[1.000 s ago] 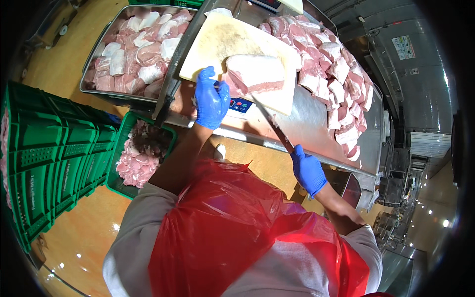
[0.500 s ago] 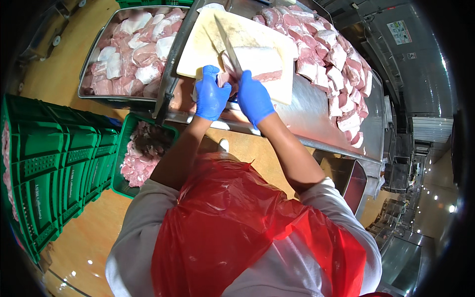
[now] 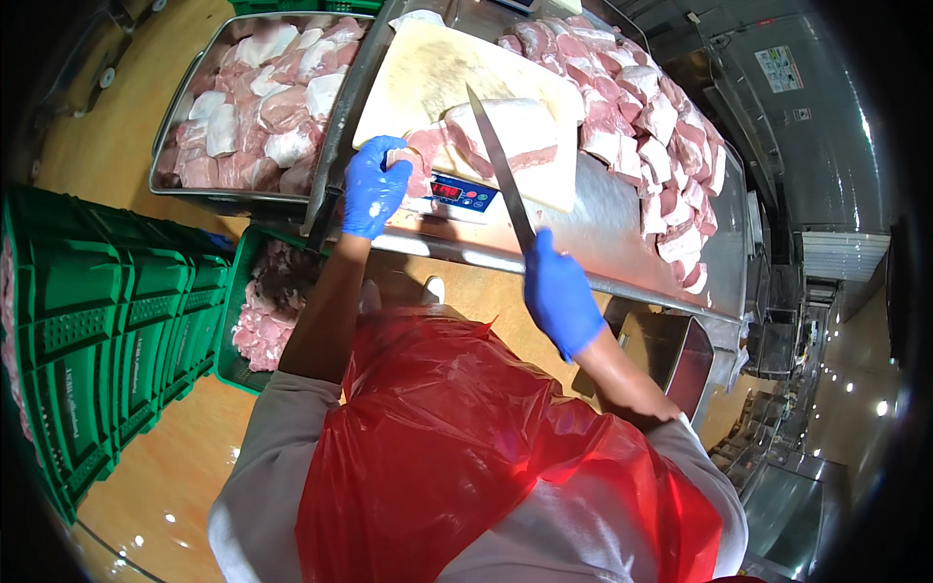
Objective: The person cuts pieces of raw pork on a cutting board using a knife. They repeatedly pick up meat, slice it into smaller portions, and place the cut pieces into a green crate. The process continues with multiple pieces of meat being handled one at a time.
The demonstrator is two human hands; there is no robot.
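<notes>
My left hand, in a blue glove, grips a pink slice of raw meat at the front left of the cream cutting board. My right hand, also gloved, is closed on the handle of a long knife, blade pointing up and left across the board. A larger meat block with a thick white fat layer lies on the board beside the slice. Below the slice is a scale with a blue panel and lit red display; part of it is hidden.
A steel tray of meat pieces stands left. Large meat pieces are piled on the steel table at right. Stacked green crates and a green crate of trimmings are at lower left; a steel bin is lower right.
The knife first rose onto the block, then moved down and right. My left hand has shifted left, a separate slice now in it, and more of the scale panel shows.
</notes>
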